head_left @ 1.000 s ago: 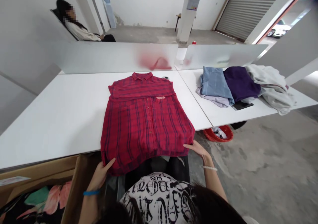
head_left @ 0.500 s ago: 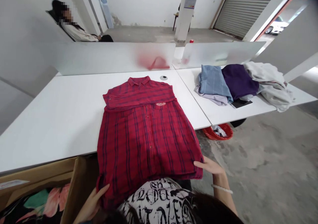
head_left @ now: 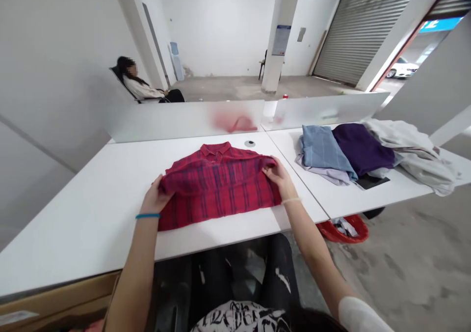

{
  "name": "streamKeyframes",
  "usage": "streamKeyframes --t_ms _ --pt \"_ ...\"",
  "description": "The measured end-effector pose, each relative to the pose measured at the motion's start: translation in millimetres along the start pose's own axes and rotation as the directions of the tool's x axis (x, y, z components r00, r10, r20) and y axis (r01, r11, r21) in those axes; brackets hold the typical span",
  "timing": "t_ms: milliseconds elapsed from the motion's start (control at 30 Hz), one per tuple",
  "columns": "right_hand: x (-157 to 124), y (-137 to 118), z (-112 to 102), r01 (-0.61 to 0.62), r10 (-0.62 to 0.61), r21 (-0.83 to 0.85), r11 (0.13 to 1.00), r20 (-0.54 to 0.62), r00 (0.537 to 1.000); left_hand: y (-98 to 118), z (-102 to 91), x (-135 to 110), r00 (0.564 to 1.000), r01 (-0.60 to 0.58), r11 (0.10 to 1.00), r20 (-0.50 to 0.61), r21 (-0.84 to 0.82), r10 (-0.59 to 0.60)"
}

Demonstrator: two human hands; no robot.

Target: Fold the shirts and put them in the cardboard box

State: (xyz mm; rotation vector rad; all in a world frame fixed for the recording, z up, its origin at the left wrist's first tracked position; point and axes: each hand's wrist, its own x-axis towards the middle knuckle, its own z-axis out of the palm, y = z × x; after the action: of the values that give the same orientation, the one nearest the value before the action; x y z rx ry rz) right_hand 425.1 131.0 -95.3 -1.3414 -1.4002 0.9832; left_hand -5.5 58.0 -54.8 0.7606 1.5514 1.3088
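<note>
A red shirt (head_left: 224, 194) with dark plaid stripes lies on the white table (head_left: 91, 199), collar pointing away from me. Its lower part is turned up over the upper part, so the hem lies below the collar. At the left end of that folded edge, my left hand (head_left: 156, 197) grips the cloth; a blue band circles the wrist. My right hand (head_left: 277, 176) pinches the right end of the same edge, with a pale band on the wrist. The fingertips of the left hand are partly hidden by the fabric.
Folded blue (head_left: 324, 148), purple (head_left: 362, 148) and grey-white clothes (head_left: 412, 150) lie on the right table. A frosted divider (head_left: 176, 121) runs along the back. Below are a red basket (head_left: 342, 231) and a cardboard box (head_left: 62, 297). A seated person (head_left: 143, 89) is beyond the divider.
Both hands have moved forward, away from my body, carrying the shirt's hem up toward the collar. The shirt, spread long before, is now folded over. My view has tilted up.
</note>
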Motion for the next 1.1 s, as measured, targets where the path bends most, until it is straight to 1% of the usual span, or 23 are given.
streamKeyframes --t_ms 33,67,100,133,200,233,267,300,333,367,400,433,500,600,667,700,767,833,900,967,1033,1100 --pt "24.5 -9.2 11.6 0.015 -0.015 -0.053 0.998 0.006 1.0 10.6 14.8 19.4 0.994 -0.105 0.986 0.011 0.126 0.105" --pt "44.9 -15.9 23.2 0.027 -0.025 -0.113 0.993 0.015 1.0 17.7 28.7 36.1 0.98 -0.2 0.948 0.037 0.247 0.197" --pt "60.6 -19.6 34.1 0.031 -0.027 -0.157 0.987 0.028 0.999 21.0 41.4 49.8 0.966 -0.255 0.912 0.047 0.321 0.253" --pt "71.5 -20.3 44.1 0.037 -0.03 -0.212 0.976 0.037 0.999 20.4 52.1 60.5 0.954 -0.291 0.878 0.051 0.38 0.294" --pt "81.0 -13.5 59.7 0.05 -0.034 -0.347 0.937 0.051 0.998 9.1 66.6 74.6 0.938 -0.326 0.841 0.037 0.432 0.344" --pt "81.3 -7.5 65.2 0.057 -0.036 -0.418 0.907 0.057 0.998 0.2 70.1 79.5 0.924 -0.349 0.797 0.04 0.493 0.38" --pt "80.2 -0.7 69.1 0.064 -0.037 -0.487 0.871 0.065 0.997 -9.5 71.5 83.9 0.907 -0.368 0.726 0.053 0.581 0.417" --pt "78.5 5.9 71.7 0.07 -0.034 -0.551 0.832 0.075 0.997 -19.1 71.2 88.2 0.89 -0.373 0.628 0.072 0.683 0.451" --pt "77.0 11.7 73.1 0.074 -0.028 -0.608 0.79 0.086 0.996 -27.5 69.8 92.6 0.873 -0.365 0.509 0.097 0.78 0.477" --pt "76.1 16.2 73.6 0.077 -0.018 -0.657 0.75 0.096 0.995 -34.5 67.9 96.9 0.861 -0.344 0.387 0.123 0.855 0.494" --pt "75.8 19.4 73.5 0.079 -0.006 -0.698 0.711 0.106 0.994 -39.7 66.0 100.6 0.854 -0.319 0.288 0.143 0.903 0.5" --pt "76.0 21.3 73.1 0.081 0.007 -0.733 0.676 0.116 0.993 -43.2 64.4 103.3 0.854 -0.3 0.231 0.153 0.926 0.498" --pt "76.0 22.4 71.9 0.092 0.029 -0.783 0.615 0.139 0.99 -47.1 62.7 104.1 0.855 -0.284 0.173 0.168 0.943 0.491" --pt "66.8 21.9 69.7 0.115 0.045 -0.825 0.554 0.168 0.985 -51.7 59.6 91.5 0.861 -0.277 0.142 0.18 0.95 0.476" --pt "50.6 22.9 66.2 0.136 0.034 -0.845 0.517 0.179 0.983 -58.4 51.4 75.7 0.857 -0.287 0.129 0.194 0.949 0.477" --pt "39.7 24.1 63.1 0.153 0.022 -0.853 0.499 0.189 0.982 -63.1 44.2 66.9 0.852 -0.305 0.125 0.212 0.944 0.479" --pt "14.4 27.8 54.3 0.221 -0.017 -0.853 0.472 0.242 0.97 -73.8 23.8 50.2 0.836 -0.362 0.131 0.259 0.923 0.483" --pt "-10.3 32.3 43.7 0.308 -0.069 -0.829 0.468 0.313 0.947 -83.0 -1.1 37.6 0.832 -0.405 0.185 0.278 0.895 0.48" --pt "-28.9 35.7 34.8 0.362 -0.114 -0.804 0.471 0.351 0.929 -86.2 -23.1 31.1 0.85 -0.405 0.285 0.244 0.869 0.467" --pt "-38.3 36.2 30.5 0.359 -0.136 -0.805 0.473 0.336 0.932 -80.9 -35.5 31.3 0.877 -0.358 0.364 0.176 0.86 0.447" --pt "-39.8 33.5 30.9 0.336 -0.141 -0.816 0.47 0.306 0.942 -68.9 -36.6 38.3 0.912 -0.271 0.396 0.102 0.877 0.398" --pt "-38.2 28.3 33.7 0.319 -0.139 -0.823 0.47 0.289 0.947 -54.7 -30.3 50.1 0.941 -0.185 0.402 0.044 0.897 0.334"
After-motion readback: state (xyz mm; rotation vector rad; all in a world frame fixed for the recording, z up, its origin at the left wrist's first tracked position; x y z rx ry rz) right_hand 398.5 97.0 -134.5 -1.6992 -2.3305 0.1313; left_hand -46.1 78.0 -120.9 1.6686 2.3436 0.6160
